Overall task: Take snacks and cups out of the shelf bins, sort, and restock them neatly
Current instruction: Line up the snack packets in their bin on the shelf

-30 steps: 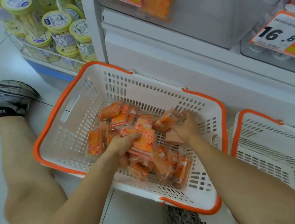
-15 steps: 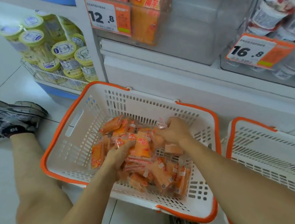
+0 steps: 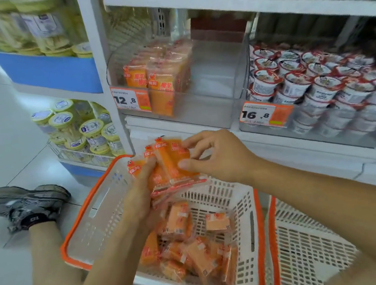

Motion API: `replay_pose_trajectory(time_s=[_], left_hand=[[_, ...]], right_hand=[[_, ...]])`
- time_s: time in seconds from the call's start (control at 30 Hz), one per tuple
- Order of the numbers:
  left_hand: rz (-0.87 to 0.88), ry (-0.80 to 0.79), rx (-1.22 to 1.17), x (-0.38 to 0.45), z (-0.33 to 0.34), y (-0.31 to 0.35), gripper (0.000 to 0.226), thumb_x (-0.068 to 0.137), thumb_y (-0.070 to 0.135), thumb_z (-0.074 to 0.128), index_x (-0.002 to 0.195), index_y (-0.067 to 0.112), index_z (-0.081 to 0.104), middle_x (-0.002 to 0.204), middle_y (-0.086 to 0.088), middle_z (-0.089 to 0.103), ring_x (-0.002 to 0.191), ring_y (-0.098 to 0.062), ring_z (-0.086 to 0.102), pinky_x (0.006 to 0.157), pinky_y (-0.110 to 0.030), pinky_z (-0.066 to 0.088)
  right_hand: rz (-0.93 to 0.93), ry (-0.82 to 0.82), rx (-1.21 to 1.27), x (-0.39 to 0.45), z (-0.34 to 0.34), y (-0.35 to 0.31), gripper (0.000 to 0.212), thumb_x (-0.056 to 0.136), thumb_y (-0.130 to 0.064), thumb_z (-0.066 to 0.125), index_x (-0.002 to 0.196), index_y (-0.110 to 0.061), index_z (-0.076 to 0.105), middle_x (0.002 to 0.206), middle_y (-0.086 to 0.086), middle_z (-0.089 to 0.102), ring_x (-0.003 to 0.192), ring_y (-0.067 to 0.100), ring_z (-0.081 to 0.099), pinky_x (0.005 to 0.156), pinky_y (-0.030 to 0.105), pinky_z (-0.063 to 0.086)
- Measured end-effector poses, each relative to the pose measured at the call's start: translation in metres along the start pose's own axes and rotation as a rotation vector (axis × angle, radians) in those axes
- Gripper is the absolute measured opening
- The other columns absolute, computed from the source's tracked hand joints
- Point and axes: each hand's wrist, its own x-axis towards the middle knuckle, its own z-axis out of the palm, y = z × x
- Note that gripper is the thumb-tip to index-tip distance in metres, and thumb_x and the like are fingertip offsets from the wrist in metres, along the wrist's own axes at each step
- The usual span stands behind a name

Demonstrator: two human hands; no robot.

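Up above the white basket with orange rim (image 3: 91, 207), the left hand (image 3: 139, 194) grips a fanned bunch of orange snack packets (image 3: 166, 166) in clear wrap with red print, while the right hand (image 3: 217, 157) pinches the rightmost packet. More loose packets (image 3: 194, 251) lie in the basket. Farther back, a clear shelf bin (image 3: 213, 106) holds upright packets at its left; the right-hand bin (image 3: 317, 137) is stacked with cups (image 3: 316, 81). A second basket (image 3: 310, 240) sits at right.

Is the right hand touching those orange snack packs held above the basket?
Touching. The head view shows the right hand with thumb and fingertips on the orange snack packs, which the left hand grips from below.
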Motion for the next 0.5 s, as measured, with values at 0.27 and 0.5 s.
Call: replay_pose_trajectory(time_s=[0.27,0.5], left_hand=[[0.205,0.061,0.162,-0.010,0.023,0.029,0.042,0.089,0.032,0.067,0.124,0.009,0.063,0.111,-0.021,0.072,0.098,-0.040,0.071,0.083,-0.056,0.058],[0.106,0.089,0.249,0.002,0.034,0.024,0.074,0.075,0.040,0.083,0.134,0.010,0.051,0.119,-0.017,0.070,0.104,-0.036,0.070,0.090,-0.056,0.055]], right_hand=[[0.319,-0.178,0.566,0.000,-0.013,-0.007,0.044,0.086,-0.005,0.075,0.127,-0.014,0.059,0.123,0.018,0.067,0.108,0.034,0.070,0.092,0.050,0.058],[0.311,-0.240,0.542,0.008,-0.038,0.002,0.052,0.091,0.005,0.064,0.135,-0.022,0.056,0.133,0.012,0.060,0.121,0.033,0.062,0.102,0.061,0.048]])
